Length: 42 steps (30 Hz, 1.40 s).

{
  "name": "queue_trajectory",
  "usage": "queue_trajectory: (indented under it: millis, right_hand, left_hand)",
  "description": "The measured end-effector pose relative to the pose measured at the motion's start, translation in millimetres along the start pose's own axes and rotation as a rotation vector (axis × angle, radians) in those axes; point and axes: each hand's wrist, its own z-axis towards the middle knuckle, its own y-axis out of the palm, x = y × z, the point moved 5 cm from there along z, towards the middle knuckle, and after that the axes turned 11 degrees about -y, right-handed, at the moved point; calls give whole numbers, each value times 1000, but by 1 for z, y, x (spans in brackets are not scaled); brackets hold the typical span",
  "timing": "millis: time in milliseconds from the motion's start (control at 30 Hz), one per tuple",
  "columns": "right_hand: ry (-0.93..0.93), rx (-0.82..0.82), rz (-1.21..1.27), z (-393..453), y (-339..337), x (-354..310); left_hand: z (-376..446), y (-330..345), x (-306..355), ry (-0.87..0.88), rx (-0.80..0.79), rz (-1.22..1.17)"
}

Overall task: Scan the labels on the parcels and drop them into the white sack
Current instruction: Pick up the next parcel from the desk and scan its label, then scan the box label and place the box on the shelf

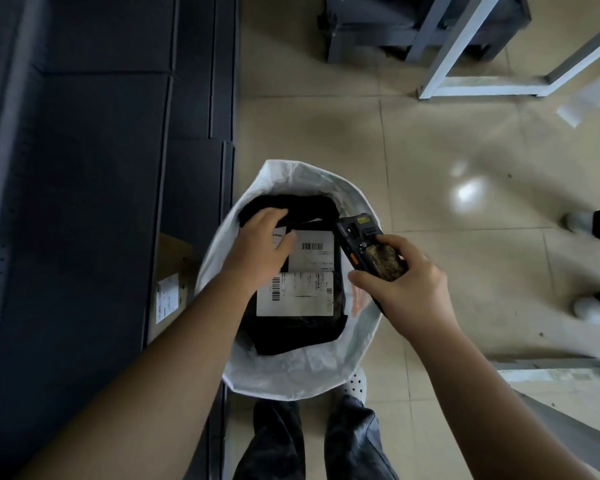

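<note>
Left hand (265, 242) reaches into the sack (302, 372), fingers relaxed and spread over the black parcels (297, 332) at centre. Two labels (297, 294) face up, one at 12 o'clock of the other. Right hand (404, 289) grips the scanner (364, 247) at the sack's 3 o'clock rim.

A parcel-sorting room: labelled black parcels (293, 327) fill a white sack (291, 379) beside dark shelving (84, 168) on tiled floor (430, 150).
</note>
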Motion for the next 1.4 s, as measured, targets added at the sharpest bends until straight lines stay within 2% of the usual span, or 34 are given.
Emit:
queue_trajectory:
  millis: [300, 467, 600, 900, 1133, 1400]
  right_hand:
    - [-279, -93, -119, -27, -30, -74]
    - [-474, -211, -112, -50, -47, -124]
    - [-648, -296, -77, -86, -68, -182]
    - [-1042, -509, 24, -221, -95, -302]
    - [-1235, -751, 138, -374, -84, -318]
    - [-1358, -1104, 188, -617, -64, -250]
  left_hand:
    - [-105, -84, 46, 0, 142, -51]
    - [-182, -140, 80, -44, 327, -80]
    - [-262, -190, 109, -147, 468, -69]
    - [-467, -264, 155, -311, 816, -84]
    - [-655, -245, 150, -462, 1074, -144]
    - [-928, -145, 134, -746, 1356, -140]
